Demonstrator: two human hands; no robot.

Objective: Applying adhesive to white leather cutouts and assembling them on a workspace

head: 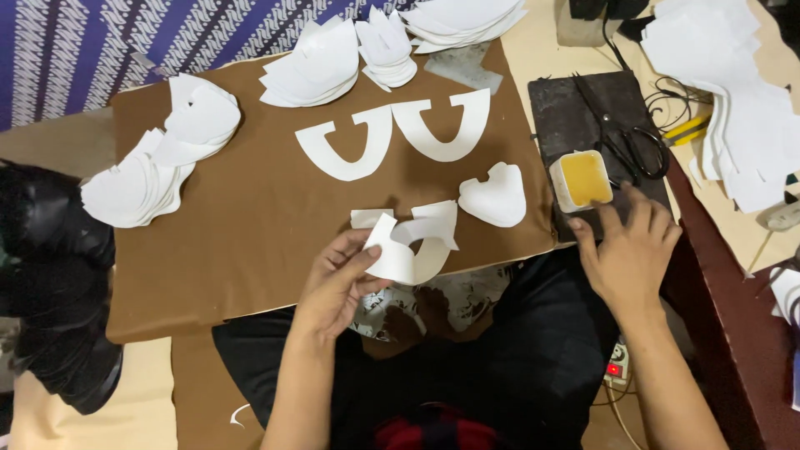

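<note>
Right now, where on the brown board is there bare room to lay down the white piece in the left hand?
Bare brown board lies between the left stack, the U-shaped cutouts and the left hand. Crowded: the top edge with white stacks, and the right side by the glue cup, scissors and right hand.

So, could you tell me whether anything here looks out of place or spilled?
Nothing stands out. The glue tub sits upright on the dark block, the scissors lie beside it, and the white pieces sit stacked.
</note>
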